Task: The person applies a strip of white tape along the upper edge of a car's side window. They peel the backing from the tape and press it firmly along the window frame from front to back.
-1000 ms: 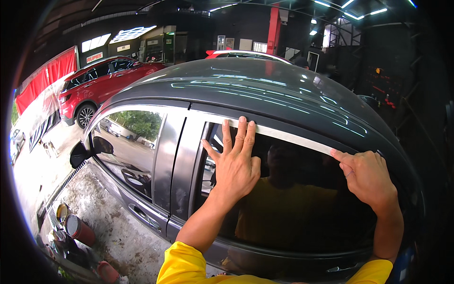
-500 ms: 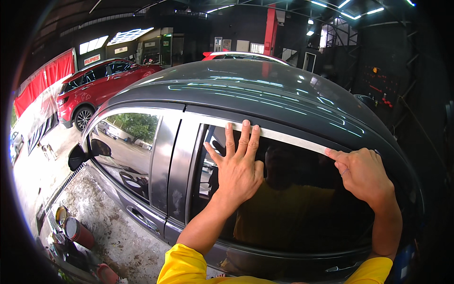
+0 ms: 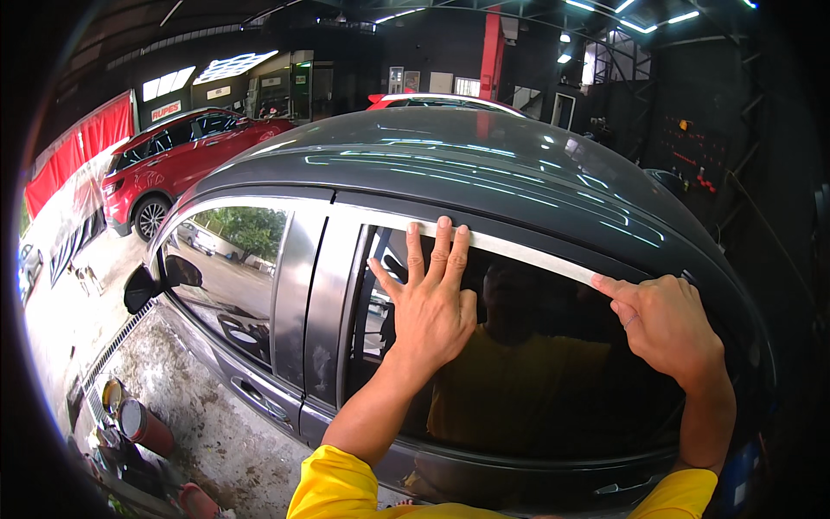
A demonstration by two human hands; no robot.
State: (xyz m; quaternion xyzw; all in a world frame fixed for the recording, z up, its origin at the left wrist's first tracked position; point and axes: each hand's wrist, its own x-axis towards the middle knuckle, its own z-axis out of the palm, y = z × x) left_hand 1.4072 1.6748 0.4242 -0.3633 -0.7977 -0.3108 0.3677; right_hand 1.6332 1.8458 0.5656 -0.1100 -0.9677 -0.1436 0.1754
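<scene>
Along the top edge of the rear side window (image 3: 519, 381) of a dark grey car (image 3: 553, 164) runs a narrow whitish strip, like masking tape (image 3: 527, 253). My left hand (image 3: 432, 307) is open, fingers spread, with three fingertips touching the strip near its front part. Further toward the rear, my right hand (image 3: 670, 324) is closed, its index finger pointing forward against the strip where the pale band stops showing. The thumb lies under that finger; what sits inside the curled fingers is hidden. My dark reflection shows in the glass.
Ahead of the rear door stand the front door window (image 3: 229, 285) and a side mirror (image 3: 141, 287). A red car (image 3: 173, 156) is parked at the far left. Buckets (image 3: 147, 426) stand on the stained floor at lower left. Another red vehicle (image 3: 450, 102) shows behind the roof.
Both hands stay in nearly the same places on the strip. The view has shifted very slightly, and nothing has been let go.
</scene>
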